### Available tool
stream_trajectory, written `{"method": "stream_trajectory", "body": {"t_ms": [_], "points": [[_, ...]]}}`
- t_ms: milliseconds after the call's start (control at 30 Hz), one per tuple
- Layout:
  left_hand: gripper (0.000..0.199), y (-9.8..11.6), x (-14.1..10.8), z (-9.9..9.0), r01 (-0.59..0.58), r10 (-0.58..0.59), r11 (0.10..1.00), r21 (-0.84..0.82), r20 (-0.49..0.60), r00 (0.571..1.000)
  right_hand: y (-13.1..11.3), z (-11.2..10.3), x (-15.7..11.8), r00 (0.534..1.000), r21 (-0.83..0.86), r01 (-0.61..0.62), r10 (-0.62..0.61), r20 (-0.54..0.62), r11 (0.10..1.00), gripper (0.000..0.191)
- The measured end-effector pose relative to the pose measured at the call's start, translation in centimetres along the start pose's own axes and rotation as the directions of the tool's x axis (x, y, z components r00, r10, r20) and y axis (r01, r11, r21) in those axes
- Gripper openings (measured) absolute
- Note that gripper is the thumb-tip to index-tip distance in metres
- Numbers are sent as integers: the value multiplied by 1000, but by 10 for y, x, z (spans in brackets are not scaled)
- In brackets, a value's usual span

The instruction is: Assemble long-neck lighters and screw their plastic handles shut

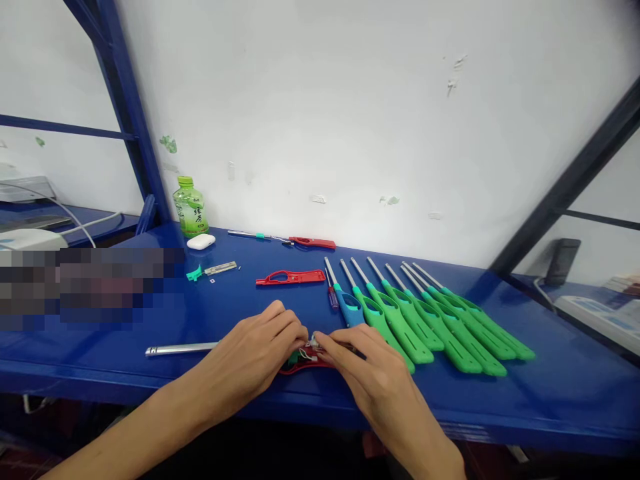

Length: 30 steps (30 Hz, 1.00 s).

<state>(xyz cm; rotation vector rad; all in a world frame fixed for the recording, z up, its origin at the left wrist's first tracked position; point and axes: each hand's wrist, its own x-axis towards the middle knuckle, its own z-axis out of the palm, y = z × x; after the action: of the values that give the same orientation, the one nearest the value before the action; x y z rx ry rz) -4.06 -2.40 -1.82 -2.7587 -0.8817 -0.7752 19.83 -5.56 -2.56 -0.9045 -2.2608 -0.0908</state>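
Observation:
Near the table's front edge lies an opened red lighter body [305, 364] with small white and green parts inside. A silver metal tube [183, 349] extends left of it, partly behind my left arm. My left hand [257, 343] is over the left part of the body, fingers pressed together. From the right, my right hand [367, 363] pinches at a small whitish piece [313, 341] above the body. The fingertips of both hands nearly meet; what the left ones grip is hidden.
Several green lighters [430, 325] and a blue one [351, 308] lie at right, beside a screwdriver [333, 297]. Behind my hands are red shells [300, 277], a teal trigger piece [195, 273], a white case [201, 241] and a green bottle [191, 210].

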Motion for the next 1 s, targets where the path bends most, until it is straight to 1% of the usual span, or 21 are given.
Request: {"method": "stream_trajectory", "body": {"t_ms": [233,367,467,633,767,900,1000], "points": [[24,0,1,0,11,-12,999,-38,-20,1000,0,2,0,1000,-13,4,-4,4,1000,35],[23,1,3,-3,13,-14,1000,-23,-47,999,1,4,-2,999,8,-29,29,-16,1000,37],[20,0,3,-5,15,-18,999,-44,-53,998,2,5,-4,999,23,-41,41,-27,999,38],[19,-1,4,-4,19,-24,997,-73,-72,997,2,5,-4,998,10,-31,31,-56,999,41],[21,1,3,-5,-30,26,999,-45,-95,995,1,5,-3,998,-11,5,-6,-69,1000,40],[22,1,2,-5,-94,93,996,-4,-114,989,1,5,-1,998,-31,30,-32,-51,999,38],[20,0,2,-3,-93,93,996,2,-125,988,0,5,0,998,-37,31,-33,-48,999,37]]}}
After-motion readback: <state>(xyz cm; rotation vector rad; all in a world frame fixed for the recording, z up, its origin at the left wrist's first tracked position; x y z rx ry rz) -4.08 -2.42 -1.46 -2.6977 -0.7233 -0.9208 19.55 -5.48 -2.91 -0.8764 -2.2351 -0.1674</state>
